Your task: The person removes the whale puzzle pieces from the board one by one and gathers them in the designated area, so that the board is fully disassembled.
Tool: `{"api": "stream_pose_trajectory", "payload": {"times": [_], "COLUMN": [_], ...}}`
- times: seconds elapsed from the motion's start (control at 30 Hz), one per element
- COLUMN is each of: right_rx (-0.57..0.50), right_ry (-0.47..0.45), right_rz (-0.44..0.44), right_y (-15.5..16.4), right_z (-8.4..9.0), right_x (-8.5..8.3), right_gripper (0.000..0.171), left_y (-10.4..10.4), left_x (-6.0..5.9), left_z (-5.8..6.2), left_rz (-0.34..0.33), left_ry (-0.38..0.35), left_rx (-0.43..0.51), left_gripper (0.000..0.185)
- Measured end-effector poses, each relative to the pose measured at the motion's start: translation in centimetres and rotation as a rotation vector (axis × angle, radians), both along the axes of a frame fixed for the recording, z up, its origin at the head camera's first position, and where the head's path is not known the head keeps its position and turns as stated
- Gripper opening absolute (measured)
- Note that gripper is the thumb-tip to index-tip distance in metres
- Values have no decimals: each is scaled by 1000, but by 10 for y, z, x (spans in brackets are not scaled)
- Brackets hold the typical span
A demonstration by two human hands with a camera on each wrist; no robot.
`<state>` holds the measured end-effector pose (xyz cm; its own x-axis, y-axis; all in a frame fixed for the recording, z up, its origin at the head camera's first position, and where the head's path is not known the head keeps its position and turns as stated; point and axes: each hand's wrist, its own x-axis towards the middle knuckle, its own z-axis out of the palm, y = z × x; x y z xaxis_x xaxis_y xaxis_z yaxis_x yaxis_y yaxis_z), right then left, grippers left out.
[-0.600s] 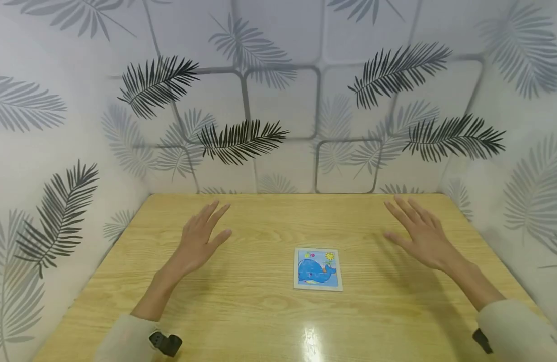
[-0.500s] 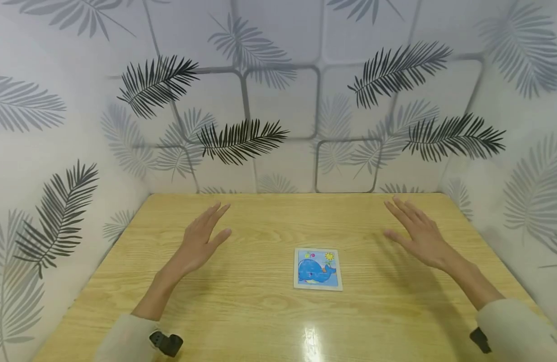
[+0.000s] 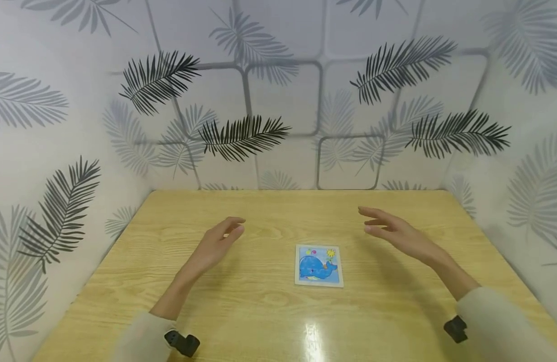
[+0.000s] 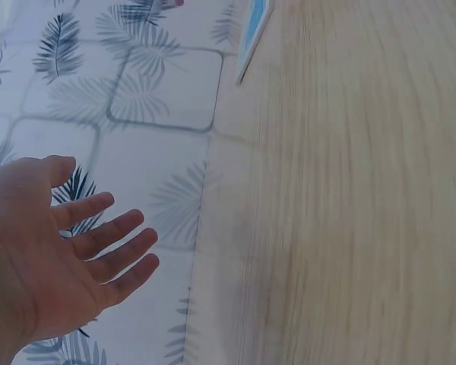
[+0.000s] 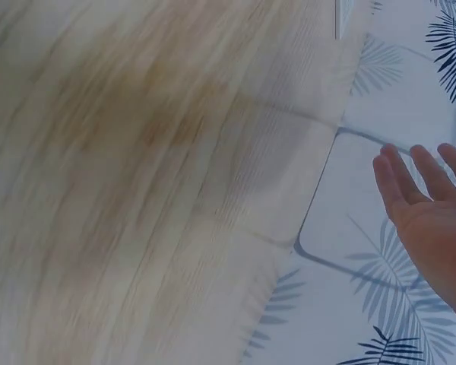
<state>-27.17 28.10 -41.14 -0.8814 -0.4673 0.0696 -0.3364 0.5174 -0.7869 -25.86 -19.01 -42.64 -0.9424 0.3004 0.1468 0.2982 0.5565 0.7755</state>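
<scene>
**Two Hands Close In on a Whale Puzzle**

Leaf-patterned walls (image 3: 278, 90) fill the upper half of the head view, enclosing a pale wooden table (image 3: 269, 311) that spans the lower half. A glare spot sits on the wood at the bottom centre.

The person's right hand (image 3: 398, 232), right of centre, hangs above the table with fingers loosely extended and pointing toward the middle of the frame; it grasps nothing. The left hand (image 3: 215, 244), left of centre, is likewise empty, its fingers relaxed and slightly bent. Half a second earlier both hands were spread wide apart with palms down near the far side of the table; both have since swung inward and nearer to the centre, and the camera has tipped down a little. Judged from that shift, a reach toward the puzzle appears to be beginning, though neither hand touches it yet.

The small whale puzzle (image 3: 318, 265) lies flat on the table just below centre, between the two hands and somewhat nearer the right one. Its edge shows at the top of the left wrist view (image 4: 252, 34). Dark wrist-camera mounts sit at the sleeve cuffs, lower left (image 3: 183, 344) and lower right (image 3: 455, 329).
</scene>
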Motion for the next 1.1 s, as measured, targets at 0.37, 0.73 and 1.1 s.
{"api": "stream_pose_trajectory", "payload": {"times": [0.37,0.73,1.1], "right_rx": [19,90,108], "right_ry": [-36,-8,-28], "right_rz": [117,267,352], "right_y": [-38,-83,-106], "right_z": [-19,-25,-35], "right_x": [-29,-39,-46], "right_gripper": [46,42,26], "left_y": [31,72,95], "left_x": [2,0,7], "left_z": [-17,-23,-31], "left_rz": [-124,-310,-396], "left_ry": [-12,-6,35], "left_rx": [-114,-263,-429], "left_gripper": [34,23,50]}}
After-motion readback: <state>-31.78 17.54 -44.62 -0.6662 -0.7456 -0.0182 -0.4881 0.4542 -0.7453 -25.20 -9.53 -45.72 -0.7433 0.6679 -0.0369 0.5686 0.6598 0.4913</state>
